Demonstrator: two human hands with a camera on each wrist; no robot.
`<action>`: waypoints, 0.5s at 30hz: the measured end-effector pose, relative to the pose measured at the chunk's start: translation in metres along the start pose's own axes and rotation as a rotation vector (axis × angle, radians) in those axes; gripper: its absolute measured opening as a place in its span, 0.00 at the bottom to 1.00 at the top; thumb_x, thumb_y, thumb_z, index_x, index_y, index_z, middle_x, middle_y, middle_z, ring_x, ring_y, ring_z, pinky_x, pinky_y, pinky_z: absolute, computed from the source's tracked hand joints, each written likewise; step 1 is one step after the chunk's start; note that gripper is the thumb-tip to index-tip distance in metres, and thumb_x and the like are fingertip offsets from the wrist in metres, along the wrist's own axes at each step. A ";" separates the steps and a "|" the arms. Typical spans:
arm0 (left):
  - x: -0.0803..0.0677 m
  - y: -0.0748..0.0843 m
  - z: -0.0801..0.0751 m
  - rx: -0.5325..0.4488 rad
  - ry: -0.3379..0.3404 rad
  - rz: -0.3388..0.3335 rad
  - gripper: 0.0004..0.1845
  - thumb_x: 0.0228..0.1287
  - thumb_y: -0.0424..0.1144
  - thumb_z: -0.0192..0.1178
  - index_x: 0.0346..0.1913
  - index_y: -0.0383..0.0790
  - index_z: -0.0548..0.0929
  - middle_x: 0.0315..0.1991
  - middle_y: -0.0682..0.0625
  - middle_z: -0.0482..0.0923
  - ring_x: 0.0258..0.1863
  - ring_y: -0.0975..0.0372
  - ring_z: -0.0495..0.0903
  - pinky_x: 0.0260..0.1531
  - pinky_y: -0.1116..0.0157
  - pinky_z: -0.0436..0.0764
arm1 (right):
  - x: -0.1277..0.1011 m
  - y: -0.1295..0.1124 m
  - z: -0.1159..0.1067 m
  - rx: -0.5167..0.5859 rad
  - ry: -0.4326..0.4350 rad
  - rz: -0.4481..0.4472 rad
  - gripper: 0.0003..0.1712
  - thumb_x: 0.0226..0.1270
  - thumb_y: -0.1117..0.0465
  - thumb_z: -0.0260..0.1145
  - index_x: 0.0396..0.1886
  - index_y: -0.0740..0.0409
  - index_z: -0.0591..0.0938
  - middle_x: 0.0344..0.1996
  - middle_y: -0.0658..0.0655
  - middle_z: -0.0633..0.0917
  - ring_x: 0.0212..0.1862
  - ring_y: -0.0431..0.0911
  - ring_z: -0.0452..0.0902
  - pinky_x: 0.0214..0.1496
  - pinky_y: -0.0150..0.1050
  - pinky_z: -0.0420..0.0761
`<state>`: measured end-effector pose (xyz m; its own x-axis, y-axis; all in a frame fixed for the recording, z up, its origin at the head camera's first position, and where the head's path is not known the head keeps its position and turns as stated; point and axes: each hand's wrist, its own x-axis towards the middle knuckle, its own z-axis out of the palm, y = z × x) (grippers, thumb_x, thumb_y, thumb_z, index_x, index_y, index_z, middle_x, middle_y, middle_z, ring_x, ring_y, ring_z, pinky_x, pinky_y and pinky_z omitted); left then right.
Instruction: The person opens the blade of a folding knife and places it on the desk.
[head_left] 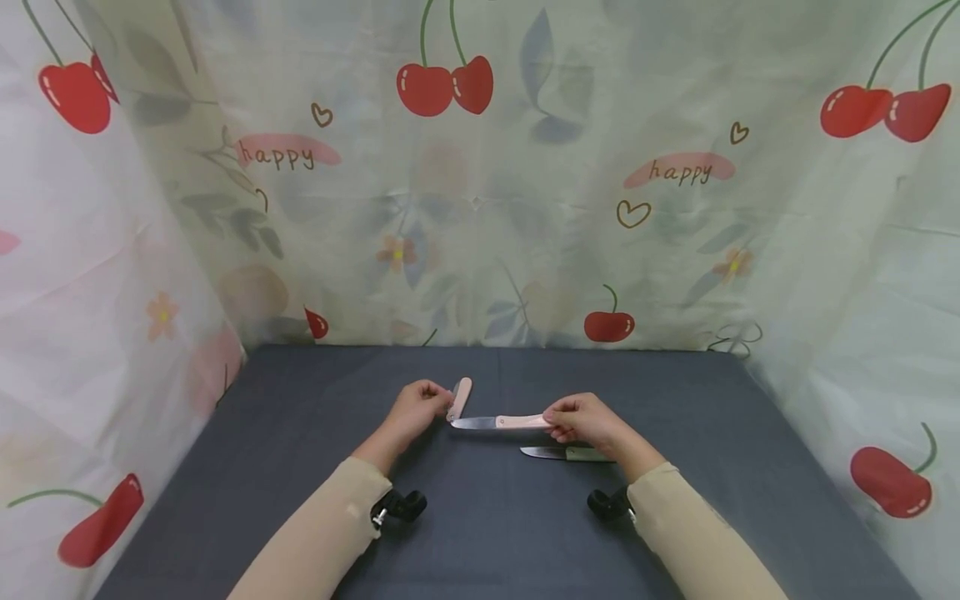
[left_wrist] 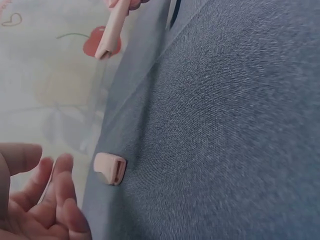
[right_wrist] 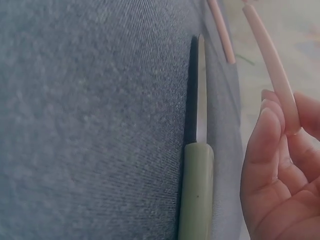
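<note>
My right hand point(head_left: 588, 419) pinches the handle end of a pink folding knife point(head_left: 521, 422). In the head view its blade is out and points left, just above the cloth. My left hand point(head_left: 420, 408) is near the blade tip; in the left wrist view its thumb and fingers point(left_wrist: 65, 185) are apart with nothing visible between them. Beside the left fingertips lies a second pink folding knife point(head_left: 462, 396), seen end-on in the left wrist view with a slot in its handle. A green-handled folding knife point(right_wrist: 197, 190) lies with its blade out, below my right hand.
A dark grey cloth point(head_left: 495, 517) covers the table. Patterned curtains point(head_left: 480, 208) with cherries enclose the back and both sides. A black wrist mount is visible under each sleeve point(head_left: 315, 525).
</note>
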<state>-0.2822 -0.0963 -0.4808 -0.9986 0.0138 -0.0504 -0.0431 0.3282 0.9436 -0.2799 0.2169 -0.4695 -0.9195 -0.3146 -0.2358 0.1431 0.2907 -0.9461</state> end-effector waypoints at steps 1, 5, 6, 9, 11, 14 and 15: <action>0.002 -0.001 0.001 0.004 0.018 0.006 0.09 0.69 0.39 0.62 0.39 0.35 0.82 0.36 0.46 0.83 0.36 0.55 0.81 0.35 0.63 0.75 | 0.001 0.000 0.000 -0.014 0.008 0.009 0.12 0.72 0.65 0.65 0.46 0.72 0.84 0.30 0.56 0.85 0.31 0.43 0.81 0.37 0.37 0.84; 0.010 -0.005 0.006 0.039 0.080 0.010 0.09 0.69 0.39 0.63 0.40 0.35 0.82 0.36 0.45 0.83 0.37 0.55 0.81 0.34 0.63 0.74 | 0.005 -0.001 0.002 -0.063 0.041 0.043 0.12 0.71 0.64 0.66 0.45 0.71 0.85 0.29 0.56 0.84 0.29 0.42 0.80 0.35 0.37 0.84; 0.012 -0.006 0.007 0.054 0.096 0.013 0.09 0.69 0.39 0.63 0.40 0.35 0.82 0.37 0.45 0.83 0.36 0.56 0.81 0.34 0.62 0.74 | 0.006 -0.001 0.002 -0.072 0.045 0.046 0.12 0.71 0.64 0.66 0.45 0.71 0.85 0.28 0.56 0.84 0.29 0.42 0.80 0.34 0.37 0.84; 0.017 -0.010 0.012 0.095 0.135 0.031 0.08 0.68 0.38 0.63 0.40 0.34 0.83 0.36 0.44 0.82 0.35 0.56 0.79 0.35 0.61 0.75 | 0.008 -0.001 0.003 -0.095 0.051 0.049 0.12 0.70 0.64 0.67 0.45 0.71 0.85 0.27 0.57 0.85 0.27 0.42 0.80 0.33 0.36 0.83; 0.020 -0.012 0.015 0.123 0.154 0.043 0.08 0.67 0.37 0.64 0.40 0.34 0.83 0.36 0.44 0.82 0.36 0.55 0.79 0.37 0.60 0.76 | 0.009 -0.001 0.004 -0.117 0.052 0.045 0.12 0.69 0.64 0.68 0.44 0.72 0.85 0.27 0.57 0.85 0.27 0.42 0.80 0.32 0.36 0.83; 0.022 -0.013 0.019 0.173 0.168 0.045 0.07 0.66 0.37 0.64 0.42 0.35 0.83 0.37 0.44 0.82 0.36 0.55 0.79 0.38 0.59 0.78 | 0.010 -0.001 0.006 -0.169 0.072 0.051 0.11 0.68 0.63 0.69 0.40 0.69 0.87 0.26 0.56 0.86 0.26 0.42 0.79 0.31 0.36 0.82; 0.023 -0.013 0.020 0.188 0.168 0.038 0.08 0.66 0.37 0.64 0.42 0.35 0.83 0.37 0.44 0.82 0.37 0.55 0.79 0.38 0.59 0.78 | 0.010 -0.001 0.006 -0.194 0.077 0.053 0.10 0.67 0.63 0.70 0.39 0.68 0.88 0.25 0.56 0.86 0.26 0.42 0.79 0.30 0.36 0.82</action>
<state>-0.3041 -0.0810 -0.5005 -0.9911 -0.1223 0.0532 -0.0152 0.5002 0.8658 -0.2874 0.2080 -0.4727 -0.9388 -0.2262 -0.2597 0.1261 0.4759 -0.8704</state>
